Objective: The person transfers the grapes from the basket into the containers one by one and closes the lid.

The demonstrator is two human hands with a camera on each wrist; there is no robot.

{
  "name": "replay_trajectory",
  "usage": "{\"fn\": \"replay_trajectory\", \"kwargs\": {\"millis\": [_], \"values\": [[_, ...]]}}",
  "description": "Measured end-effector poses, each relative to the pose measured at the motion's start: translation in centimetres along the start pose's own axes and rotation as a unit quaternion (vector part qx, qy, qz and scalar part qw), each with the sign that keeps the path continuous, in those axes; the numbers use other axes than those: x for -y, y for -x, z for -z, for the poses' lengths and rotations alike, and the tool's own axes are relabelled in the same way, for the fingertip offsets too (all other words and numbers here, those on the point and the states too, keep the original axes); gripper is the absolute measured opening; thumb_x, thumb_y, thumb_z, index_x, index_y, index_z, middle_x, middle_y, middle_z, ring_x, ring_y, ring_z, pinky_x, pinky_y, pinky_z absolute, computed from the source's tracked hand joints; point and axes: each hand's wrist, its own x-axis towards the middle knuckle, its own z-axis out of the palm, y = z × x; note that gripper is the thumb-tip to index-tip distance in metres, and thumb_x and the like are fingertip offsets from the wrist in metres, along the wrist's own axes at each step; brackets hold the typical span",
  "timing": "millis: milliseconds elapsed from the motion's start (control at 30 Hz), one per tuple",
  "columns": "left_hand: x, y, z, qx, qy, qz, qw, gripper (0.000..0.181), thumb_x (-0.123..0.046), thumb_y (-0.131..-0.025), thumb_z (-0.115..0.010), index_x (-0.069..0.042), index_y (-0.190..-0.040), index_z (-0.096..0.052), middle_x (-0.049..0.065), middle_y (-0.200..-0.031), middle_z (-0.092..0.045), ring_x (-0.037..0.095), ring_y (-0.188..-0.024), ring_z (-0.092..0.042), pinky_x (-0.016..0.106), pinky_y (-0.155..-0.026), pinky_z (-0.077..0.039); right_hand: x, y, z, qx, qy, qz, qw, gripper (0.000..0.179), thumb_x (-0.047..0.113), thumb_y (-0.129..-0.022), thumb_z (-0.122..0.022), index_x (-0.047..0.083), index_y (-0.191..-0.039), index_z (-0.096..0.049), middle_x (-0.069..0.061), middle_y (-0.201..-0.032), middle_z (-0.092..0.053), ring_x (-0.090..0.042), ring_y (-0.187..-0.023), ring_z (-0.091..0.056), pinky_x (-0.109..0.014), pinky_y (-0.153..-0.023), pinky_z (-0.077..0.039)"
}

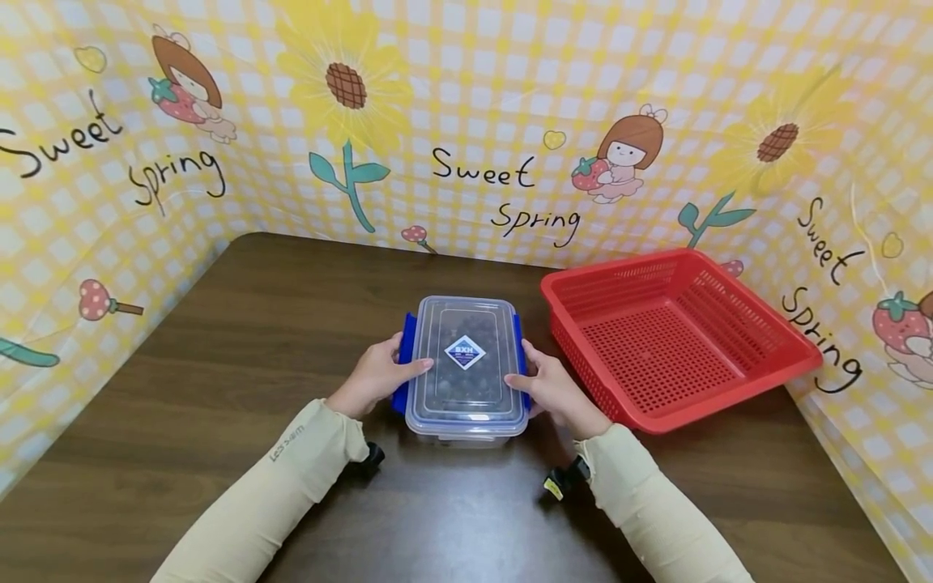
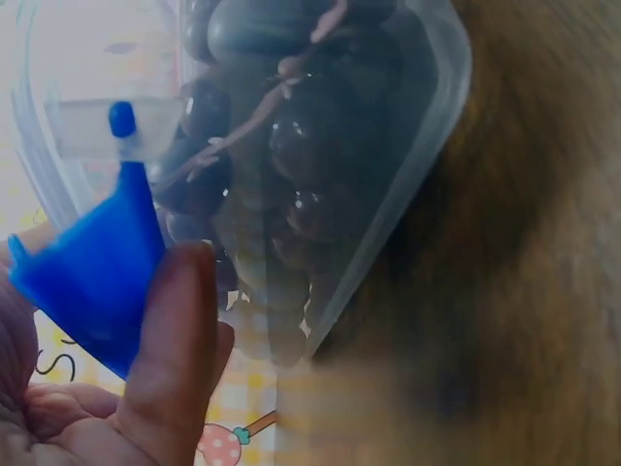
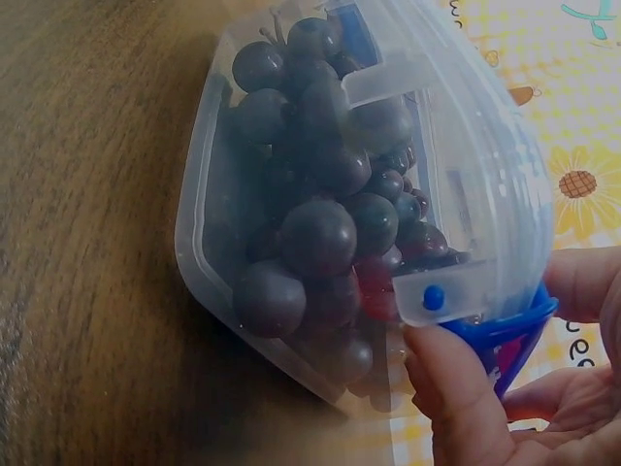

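A clear plastic food container sits in front of me on the table, its lid on and a blue-and-white diamond label on top. Dark grapes on stems show through the walls. My left hand grips the left side, thumb over the lid. On the opposite side my right hand holds it likewise, thumb on the lid's edge. Blue latches run along both sides. In the left wrist view the latch angles out from the wall beside my fingers; the right wrist view shows the other latch angled out too.
A red perforated plastic basket stands to the right, close to my right hand. The brown wooden table is backed by a yellow checked cloth on the far side and both flanks. Black wrist cameras hang below both sleeves.
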Motion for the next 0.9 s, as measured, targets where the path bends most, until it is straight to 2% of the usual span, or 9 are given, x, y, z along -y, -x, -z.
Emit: {"fn": "replay_trajectory", "kwargs": {"millis": [200,300,533,733,833,900], "values": [[-0.1,0.0,0.1,-0.008,-0.009,-0.001,0.9999,0.075,-0.019,-0.092,-0.065,0.005,-0.149,-0.023,0.026,-0.11,-0.063,0.032,-0.083,-0.069,0.039,-0.067,-0.056,0.1,0.1,-0.2,-0.008,0.002,-0.001,1.0,0.079,0.01,-0.093,-0.061,0.012,-0.155,-0.013,-0.023,-0.143,-0.042,-0.037,-0.099,-0.065,-0.047,-0.064,-0.056],[-0.3,0.0,0.3,-0.007,-0.021,0.004,0.9997,0.074,-0.019,-0.092,-0.065,0.003,-0.15,-0.023,0.025,-0.112,-0.062,0.03,-0.084,-0.07,0.037,-0.068,-0.056,0.2,0.1,-0.4,-0.008,0.005,-0.002,1.0,0.079,0.011,-0.093,-0.061,0.012,-0.155,-0.012,-0.023,-0.144,-0.041,-0.038,-0.102,-0.064,-0.047,-0.065,-0.056],[-1.2,0.3,0.5,0.011,-0.052,-0.006,0.9986,0.063,-0.014,-0.094,-0.062,0.007,-0.145,-0.032,0.026,-0.111,-0.064,0.03,-0.084,-0.07,0.036,-0.07,-0.056,0.6,0.2,-0.9,-0.014,0.029,-0.011,0.9994,0.079,0.011,-0.093,-0.062,0.013,-0.155,-0.013,-0.022,-0.148,-0.036,-0.042,-0.112,-0.058,-0.047,-0.065,-0.056],[-1.1,0.3,0.2,-0.006,-0.078,0.014,0.9968,0.063,-0.012,-0.094,-0.061,0.006,-0.147,-0.03,0.025,-0.105,-0.066,0.027,-0.074,-0.07,0.034,-0.061,-0.056,0.7,0.5,-1.1,-0.012,0.051,-0.017,0.9985,0.08,0.011,-0.093,-0.062,0.011,-0.155,-0.012,-0.022,-0.147,-0.039,-0.039,-0.107,-0.061,-0.046,-0.064,-0.056],[-1.2,0.1,0.4,0.004,-0.114,0.004,0.9935,0.064,-0.015,-0.095,-0.061,0.006,-0.147,-0.03,0.02,-0.095,-0.068,0.023,-0.066,-0.068,0.034,-0.057,-0.055,0.9,0.5,-0.7,-0.001,0.098,0.003,0.9952,0.078,0.013,-0.094,-0.061,0.006,-0.154,-0.011,-0.024,-0.142,-0.044,-0.035,-0.1,-0.064,-0.044,-0.065,-0.056],[-1.4,-0.1,0.8,0.019,-0.144,-0.009,0.9893,0.064,-0.019,-0.095,-0.06,0.007,-0.146,-0.031,0.018,-0.091,-0.069,0.023,-0.063,-0.067,0.036,-0.057,-0.055,1.3,0.7,-0.2,0.005,0.151,0.045,0.9874,0.076,0.015,-0.095,-0.06,0.0,-0.152,-0.012,-0.027,-0.139,-0.045,-0.035,-0.103,-0.063,-0.044,-0.074,-0.055]]}}
